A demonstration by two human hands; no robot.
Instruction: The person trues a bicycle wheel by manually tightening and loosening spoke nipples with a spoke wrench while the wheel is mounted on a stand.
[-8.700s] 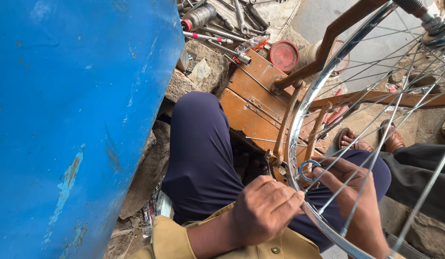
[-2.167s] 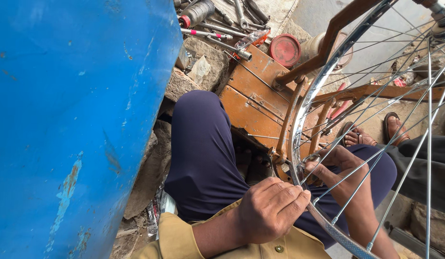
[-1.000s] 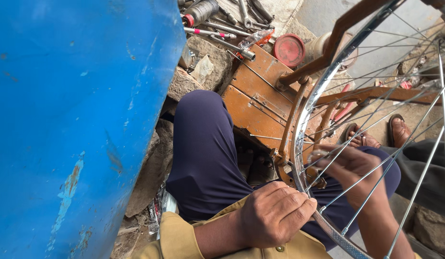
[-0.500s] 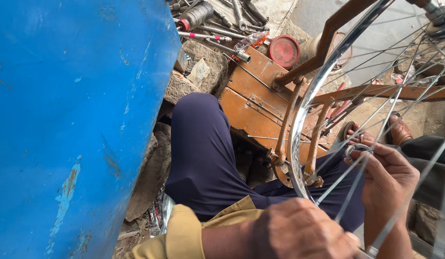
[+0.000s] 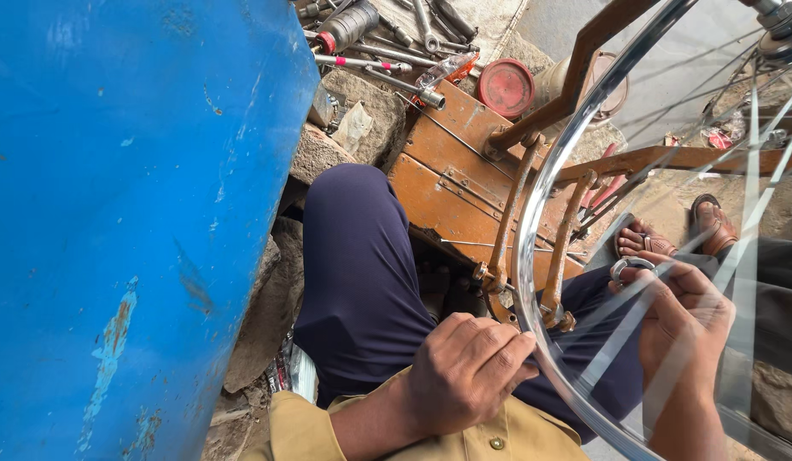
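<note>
- The shiny wheel rim [image 5: 526, 282] is gripped at its lower edge by the left hand [image 5: 464, 371], fingers curled shut on it.
- A small round metal tool [image 5: 628, 268] is pinched among the spokes [image 5: 660, 290] by the right hand [image 5: 682, 320].
- The wheel is held upright over the lap, in a rusty brown stand [image 5: 498, 205].
- A blue drum [image 5: 114, 213] is seen at the left; tools [image 5: 387, 43] are scattered beyond.

Stony ground [image 5: 268, 299] with scattered tools [image 5: 396, 38], red lid [image 5: 507, 87].

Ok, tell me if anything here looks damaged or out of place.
The blue panel has chipped, scratched paint with rusty patches low down. The brown stand holding the wheel rim looks rust-coloured. Tools lie loosely scattered on the ground. The rim itself shows no visible damage.
</note>
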